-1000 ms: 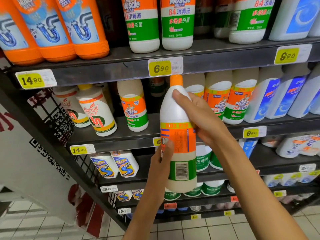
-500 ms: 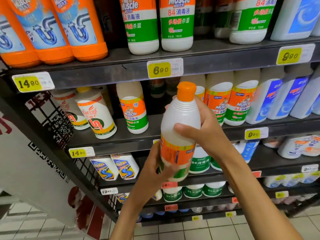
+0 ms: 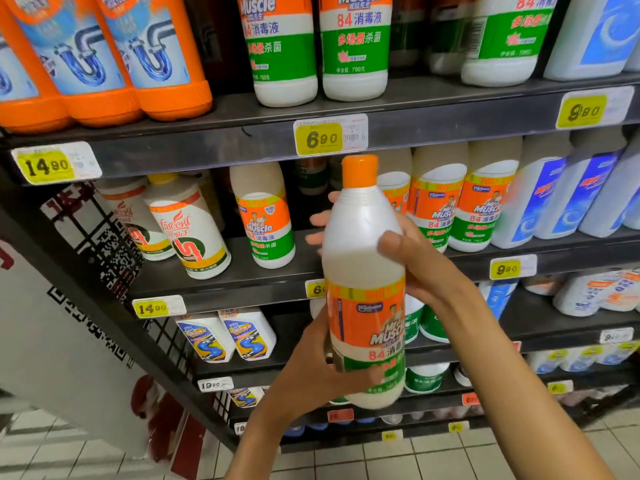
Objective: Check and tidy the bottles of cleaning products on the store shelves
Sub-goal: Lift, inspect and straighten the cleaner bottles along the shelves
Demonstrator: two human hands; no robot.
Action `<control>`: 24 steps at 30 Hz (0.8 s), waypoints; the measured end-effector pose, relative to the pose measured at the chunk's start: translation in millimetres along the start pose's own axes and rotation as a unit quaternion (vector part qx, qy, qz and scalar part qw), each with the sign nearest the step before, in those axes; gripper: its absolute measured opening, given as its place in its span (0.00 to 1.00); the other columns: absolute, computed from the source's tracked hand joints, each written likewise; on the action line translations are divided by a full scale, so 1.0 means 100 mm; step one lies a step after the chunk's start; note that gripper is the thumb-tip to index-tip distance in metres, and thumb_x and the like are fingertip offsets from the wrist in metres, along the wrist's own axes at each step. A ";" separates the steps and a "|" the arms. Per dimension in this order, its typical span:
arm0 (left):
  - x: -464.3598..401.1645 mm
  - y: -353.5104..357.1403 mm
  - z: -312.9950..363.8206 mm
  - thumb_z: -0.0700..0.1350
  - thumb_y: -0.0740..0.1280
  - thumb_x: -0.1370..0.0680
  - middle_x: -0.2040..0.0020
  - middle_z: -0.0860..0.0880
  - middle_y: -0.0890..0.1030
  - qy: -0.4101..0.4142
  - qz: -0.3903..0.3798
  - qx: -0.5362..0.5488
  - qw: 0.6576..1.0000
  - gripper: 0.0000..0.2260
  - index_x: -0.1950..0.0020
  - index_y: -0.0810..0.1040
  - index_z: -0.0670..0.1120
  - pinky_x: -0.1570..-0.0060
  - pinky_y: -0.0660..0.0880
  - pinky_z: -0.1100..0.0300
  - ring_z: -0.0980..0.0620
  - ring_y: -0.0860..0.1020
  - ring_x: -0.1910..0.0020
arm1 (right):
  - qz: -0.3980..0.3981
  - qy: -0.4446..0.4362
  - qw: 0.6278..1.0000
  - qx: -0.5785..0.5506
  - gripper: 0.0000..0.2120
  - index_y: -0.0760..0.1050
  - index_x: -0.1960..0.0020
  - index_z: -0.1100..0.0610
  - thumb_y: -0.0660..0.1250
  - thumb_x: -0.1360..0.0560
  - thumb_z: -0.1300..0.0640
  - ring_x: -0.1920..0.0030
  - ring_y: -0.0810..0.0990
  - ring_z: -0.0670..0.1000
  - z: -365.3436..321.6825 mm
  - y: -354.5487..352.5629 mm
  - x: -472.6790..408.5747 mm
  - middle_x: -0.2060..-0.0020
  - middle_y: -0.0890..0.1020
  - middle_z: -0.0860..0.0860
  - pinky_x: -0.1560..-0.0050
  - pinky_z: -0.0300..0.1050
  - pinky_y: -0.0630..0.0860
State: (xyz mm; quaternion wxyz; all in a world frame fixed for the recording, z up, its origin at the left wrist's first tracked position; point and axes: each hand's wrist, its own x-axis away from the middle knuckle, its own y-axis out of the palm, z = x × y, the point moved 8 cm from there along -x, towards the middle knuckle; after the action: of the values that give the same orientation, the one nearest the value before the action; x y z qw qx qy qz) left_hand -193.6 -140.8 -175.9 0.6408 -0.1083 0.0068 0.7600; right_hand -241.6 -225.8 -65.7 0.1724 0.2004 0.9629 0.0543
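I hold a white Mr Muscle bottle with an orange cap upright in front of the shelves, its orange and green front label facing me. My left hand grips its lower part from the left. My right hand wraps round its shoulder from the right, thumb on the front, fingertips showing past the left side. Behind it, a lone matching bottle stands on the second shelf, with a gap to its right.
More Mr Muscle bottles and blue-labelled bottles fill the second shelf to the right. Farcent bottles stand at its left. Orange drain-cleaner bottles sit on the top shelf. Lower shelves hold more bottles. Tiled floor lies below.
The bottle has been turned round in my hands, from barcode side to front label facing me, and now stands upright after a tilt. My right hand shifted lower on its shoulder.
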 end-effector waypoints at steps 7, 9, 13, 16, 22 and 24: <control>-0.05 -0.04 -0.38 0.47 0.73 0.34 0.48 0.62 0.83 -0.123 -0.018 0.073 0.990 0.28 0.37 0.68 0.53 0.54 0.76 0.70 0.62 0.80 0.48 | 0.098 0.043 0.993 0.042 0.21 0.76 0.42 0.47 0.74 0.33 0.48 0.50 0.83 0.52 0.28 -0.16 -0.12 0.50 0.84 0.51 0.55 0.46 0.81; -0.12 -0.12 -0.34 0.49 0.74 0.32 0.44 0.61 0.81 -0.114 -0.008 0.062 0.992 0.27 0.36 0.68 0.57 0.51 0.76 0.69 0.60 0.79 0.44 | 0.155 0.033 0.984 0.077 0.18 0.75 0.44 0.44 0.74 0.32 0.49 0.53 0.84 0.49 0.27 -0.23 -0.18 0.53 0.84 0.48 0.59 0.41 0.80; -0.33 -0.29 -0.21 0.48 0.78 0.36 0.45 0.57 0.82 -0.081 0.059 0.046 0.994 0.32 0.37 0.68 0.57 0.53 0.76 0.68 0.60 0.80 0.46 | 0.229 0.011 0.968 0.104 0.12 0.74 0.48 0.43 0.72 0.30 0.51 0.56 0.84 0.46 0.22 -0.37 -0.35 0.54 0.83 0.46 0.60 0.40 0.81; -0.47 -0.40 -0.17 0.45 0.79 0.38 0.43 0.54 0.80 -0.071 0.113 0.026 0.991 0.35 0.36 0.67 0.54 0.55 0.77 0.68 0.62 0.80 0.48 | 0.227 0.015 0.967 0.116 0.11 0.72 0.49 0.43 0.71 0.28 0.50 0.58 0.83 0.43 0.21 -0.42 -0.50 0.54 0.82 0.45 0.65 0.36 0.78; -0.80 -0.55 0.01 0.32 0.74 0.32 0.44 0.52 0.78 -0.005 0.176 0.012 0.984 0.30 0.36 0.67 0.48 0.55 0.76 0.69 0.64 0.79 0.50 | 0.260 0.008 0.954 0.147 0.13 0.70 0.52 0.48 0.72 0.29 0.47 0.62 0.83 0.39 0.12 -0.53 -0.75 0.56 0.81 0.47 0.69 0.33 0.76; -0.89 -0.58 0.04 0.31 0.74 0.32 0.43 0.50 0.78 0.014 0.189 0.010 0.982 0.31 0.34 0.66 0.46 0.53 0.76 0.68 0.62 0.79 0.48 | 0.258 -0.017 0.954 0.154 0.10 0.73 0.52 0.49 0.72 0.29 0.49 0.61 0.83 0.40 0.06 -0.51 -0.81 0.58 0.83 0.45 0.67 0.33 0.76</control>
State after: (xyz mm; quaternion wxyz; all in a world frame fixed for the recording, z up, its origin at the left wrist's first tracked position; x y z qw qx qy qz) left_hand -123.9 -216.8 -149.4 0.4866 -0.1094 0.0441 0.8656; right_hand -188.4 -305.2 -55.1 0.1358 0.4672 0.8719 -0.0556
